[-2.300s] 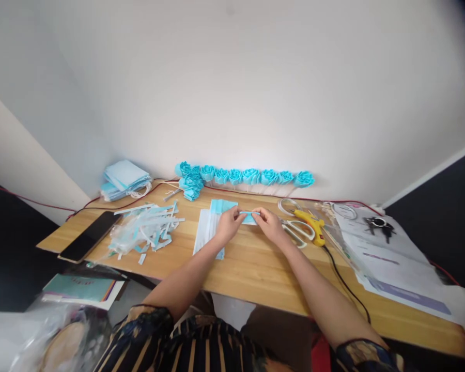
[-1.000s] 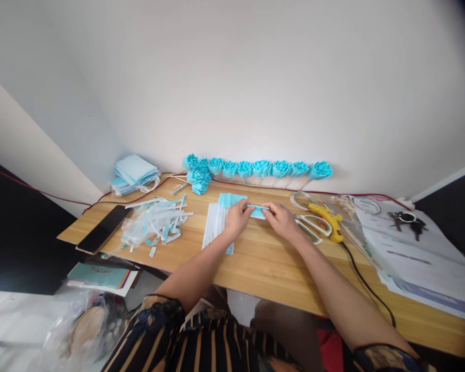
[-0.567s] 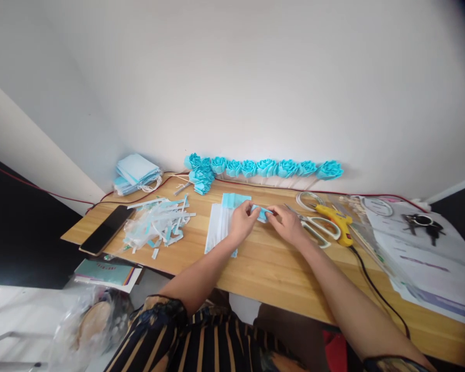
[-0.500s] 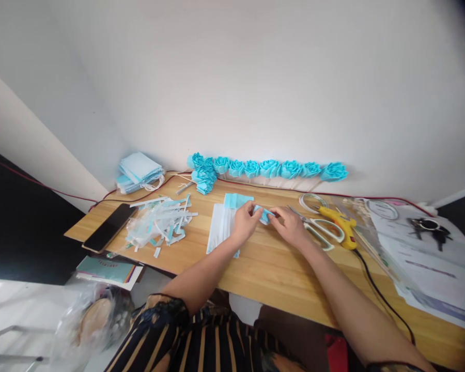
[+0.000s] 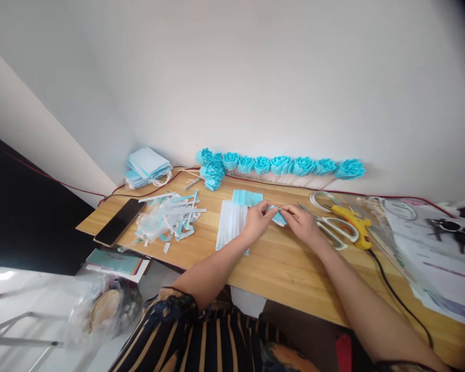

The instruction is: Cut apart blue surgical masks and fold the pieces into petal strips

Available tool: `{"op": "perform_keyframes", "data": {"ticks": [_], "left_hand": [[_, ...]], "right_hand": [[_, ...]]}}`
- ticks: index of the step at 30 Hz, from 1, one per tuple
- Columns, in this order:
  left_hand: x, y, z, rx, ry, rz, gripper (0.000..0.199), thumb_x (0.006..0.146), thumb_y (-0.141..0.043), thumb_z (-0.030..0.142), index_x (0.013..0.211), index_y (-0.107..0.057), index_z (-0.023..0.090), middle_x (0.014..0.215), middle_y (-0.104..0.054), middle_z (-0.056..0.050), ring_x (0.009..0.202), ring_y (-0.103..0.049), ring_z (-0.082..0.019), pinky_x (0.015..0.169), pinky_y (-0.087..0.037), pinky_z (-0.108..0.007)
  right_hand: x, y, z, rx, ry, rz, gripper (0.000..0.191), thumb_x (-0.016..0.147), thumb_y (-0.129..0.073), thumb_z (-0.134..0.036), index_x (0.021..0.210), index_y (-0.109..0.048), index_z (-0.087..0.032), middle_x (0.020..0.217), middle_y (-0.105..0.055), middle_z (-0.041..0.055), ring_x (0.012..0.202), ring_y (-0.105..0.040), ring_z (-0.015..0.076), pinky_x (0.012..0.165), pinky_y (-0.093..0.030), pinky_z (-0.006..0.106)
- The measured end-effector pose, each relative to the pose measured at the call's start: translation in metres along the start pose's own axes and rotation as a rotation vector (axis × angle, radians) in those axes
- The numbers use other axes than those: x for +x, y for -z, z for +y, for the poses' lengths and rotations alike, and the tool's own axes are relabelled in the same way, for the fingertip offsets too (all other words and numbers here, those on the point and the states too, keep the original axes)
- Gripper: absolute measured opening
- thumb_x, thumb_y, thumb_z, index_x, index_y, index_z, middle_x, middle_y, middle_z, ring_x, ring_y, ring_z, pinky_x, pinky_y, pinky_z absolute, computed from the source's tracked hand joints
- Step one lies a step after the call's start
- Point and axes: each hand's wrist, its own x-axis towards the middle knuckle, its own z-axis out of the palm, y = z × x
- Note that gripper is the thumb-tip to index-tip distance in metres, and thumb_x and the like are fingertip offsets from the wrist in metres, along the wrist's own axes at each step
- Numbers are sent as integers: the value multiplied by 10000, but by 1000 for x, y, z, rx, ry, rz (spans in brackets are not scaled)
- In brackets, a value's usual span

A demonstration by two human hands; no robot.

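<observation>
Between my two hands is a small light-blue piece of mask fabric [image 5: 279, 219], partly covered by my fingers. My left hand [image 5: 260, 217] is closed, pinching its left side near the top. From the other side my right hand [image 5: 299, 222] pinches it too, thumb and fingertips close to the left ones. Just left of my left hand lie pale pleated mask pieces [image 5: 226, 227] with a blue fabric piece [image 5: 246, 197] at their top. White-handled scissors [image 5: 343, 227] rest beside my right hand, their blades partly behind it.
Blue fabric flowers [image 5: 281, 165] on sticks line the wall. Cut scraps [image 5: 174, 217], a phone [image 5: 118, 223] and stacked masks [image 5: 149, 163] are on the left. A yellow glue gun [image 5: 354, 225] with a black cord, papers [image 5: 430, 263] and keys [image 5: 451, 232] lie right.
The view has shifted, so everything sits farther right. My hands have drawn closer together on the blue piece, and their fingertips now almost meet at its upper edge.
</observation>
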Motion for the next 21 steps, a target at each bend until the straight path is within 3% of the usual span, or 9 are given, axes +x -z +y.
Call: {"op": "perform_keyframes", "data": {"ticks": [5,10,15,21], "left_hand": [[-1,5,3,-111,39,-2,360,926,-464,461,824,-620,152,642,-498,16,585,-454,-108,542,-369,-224],[-2,8,23,-241,115,29,310,903,-515,425,974,-632,147,732,-603,-17,639,-546,-116,544,-421,-210],[-5,17,49,-199,109,-110,296,866,-580,387,1020,-656,146,729,-599,-8,641,-562,-103,549,-436,-200],[-8,31,46,-163,172,-231,399,813,-647,496,989,-682,140,719,-606,-13,635,-562,-104,577,-449,-211]], "right_hand": [[2,4,1,204,-151,-49,278,887,-552,-428,885,-711,-200,798,-717,28,741,-629,181,695,-449,291],[3,-1,-3,660,-305,-107,372,767,-658,-558,812,-694,-190,717,-669,-9,633,-560,140,613,-423,268],[1,-2,-15,982,-354,-242,414,721,-723,-593,757,-660,-186,636,-630,-16,570,-550,121,548,-392,245],[0,-5,-16,1138,-358,-255,348,745,-750,-514,747,-671,-175,619,-582,-27,564,-539,106,571,-444,248]]}}
